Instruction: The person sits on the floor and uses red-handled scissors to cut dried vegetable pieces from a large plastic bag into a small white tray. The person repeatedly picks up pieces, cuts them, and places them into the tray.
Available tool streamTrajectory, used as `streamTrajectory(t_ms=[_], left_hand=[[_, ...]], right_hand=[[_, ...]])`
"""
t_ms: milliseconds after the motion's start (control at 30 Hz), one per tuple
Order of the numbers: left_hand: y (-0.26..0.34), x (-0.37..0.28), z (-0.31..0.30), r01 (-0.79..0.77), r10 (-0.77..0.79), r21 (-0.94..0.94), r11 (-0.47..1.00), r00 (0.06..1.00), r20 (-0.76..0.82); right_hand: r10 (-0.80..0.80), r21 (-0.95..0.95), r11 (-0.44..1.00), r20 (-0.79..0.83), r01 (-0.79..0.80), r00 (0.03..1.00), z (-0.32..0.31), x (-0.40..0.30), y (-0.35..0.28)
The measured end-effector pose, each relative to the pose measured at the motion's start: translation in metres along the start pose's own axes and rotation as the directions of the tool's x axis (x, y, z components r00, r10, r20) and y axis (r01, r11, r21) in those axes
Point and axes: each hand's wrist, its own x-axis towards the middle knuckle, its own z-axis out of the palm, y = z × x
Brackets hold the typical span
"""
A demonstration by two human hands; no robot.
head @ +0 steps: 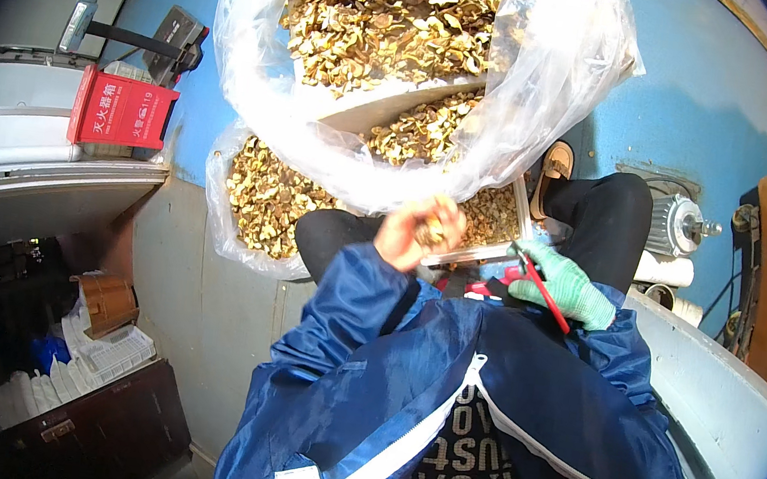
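Note:
My bare left hand (420, 232) holds a few dried slices, which look like dried mushrooms, near the rim of a large clear plastic bag (375, 188). My right hand (564, 285), in a green knitted glove, holds a red-handled hand tool (543, 294), perhaps snips or scissors; its tip is partly hidden. Dried slices (394, 32) fill much of the bag, with a pale board or tray edge (400, 101) across them. Below the bag, between my knees, lies a white-rimmed tray (523, 210) of small brown pieces (494, 217).
A second plastic bag (214, 219) of dried slices lies at left. Beyond it are a red fire extinguisher box (123, 110) and a platform scale (170, 44). An electric motor (676, 225) and a curved pale metal rim (718, 381) are at right.

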Motion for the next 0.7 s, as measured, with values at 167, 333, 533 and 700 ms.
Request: streamTrajectory(t_ms=[167, 333, 533, 700], left_hand=[[0.134, 0.063, 0.081, -0.274, 0.598, 0.829, 0.488, 0.797, -0.088], [0.201, 0.134, 0.096, 0.196, 0.683, 0.675, -0.711, 0.419, 0.598], [0.21, 0.132, 0.076, -0.156, 0.786, 0.938, -0.31, 0.513, 0.345], [0.18, 0.061, 0.054, -0.407, 0.597, 0.792, 0.455, 0.799, 0.068]], right_hand=[[0.038, 0.208, 0.978, -0.122, -0.012, 0.992, -0.024, 0.018, -0.022], [0.052, 0.288, 0.957, -0.1, -0.021, 0.994, -0.032, 0.022, -0.034], [-0.096, 0.139, 0.981, -0.256, 0.134, 0.962, -0.028, 0.019, -0.025], [-0.152, 0.178, 0.966, -0.189, 0.186, 0.97, -0.031, 0.024, -0.031]])
